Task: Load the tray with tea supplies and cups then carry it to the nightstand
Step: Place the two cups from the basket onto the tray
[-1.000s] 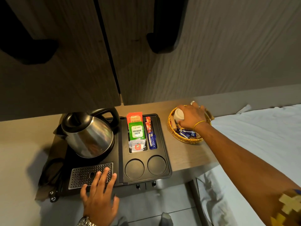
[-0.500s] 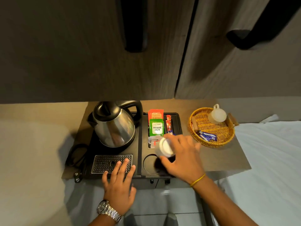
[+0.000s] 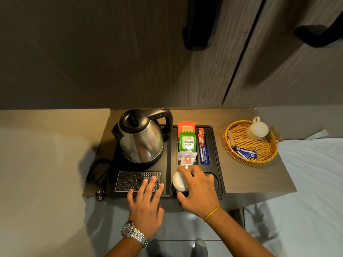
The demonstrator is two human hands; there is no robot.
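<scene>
Moved: white round cup [image 3: 179, 181], right hand [image 3: 198, 191] | over black tray [image 3: 219, 158] recess

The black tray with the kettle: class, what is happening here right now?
A person is loading the black tray. The right hand holds a white cup, upside down, at the left round cup recess. The left hand rests flat on the drip grate. The kettle and tea sachets are already in place. A second white cup waits in the wicker basket.
</scene>
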